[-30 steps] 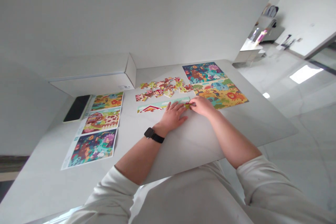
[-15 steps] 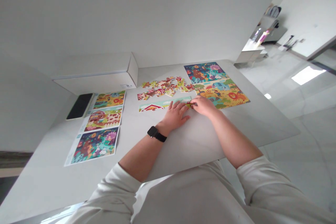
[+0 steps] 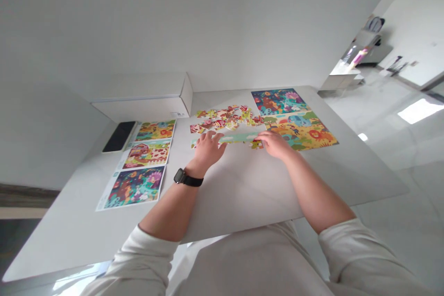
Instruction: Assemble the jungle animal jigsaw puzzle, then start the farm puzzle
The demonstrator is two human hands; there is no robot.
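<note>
A joined strip of puzzle pieces (image 3: 239, 138), pale blue sky along its top, lies on the table in front of me. My left hand (image 3: 208, 150), wearing a black watch, rests over the strip's left part with its fingers spread, hiding much of the red-roof picture. At the opposite end, my right hand (image 3: 273, 143) has its fingers closed on the strip's right edge. Below that edge a yellow-green puzzle part (image 3: 255, 144) shows. Just beyond the strip lies a heap of loose puzzle pieces (image 3: 227, 118).
To the right lie two finished puzzles, a dark forest (image 3: 279, 101) and a yellow savanna (image 3: 301, 130). At left are a printed picture sheet (image 3: 120, 166) and a black phone (image 3: 120, 137). A white box (image 3: 142, 107) stands against the wall.
My left hand has slid left along the strip, uncovering its middle. My right hand stays at the right end, its fingers now on the strip's edge. The view has shifted slightly.
</note>
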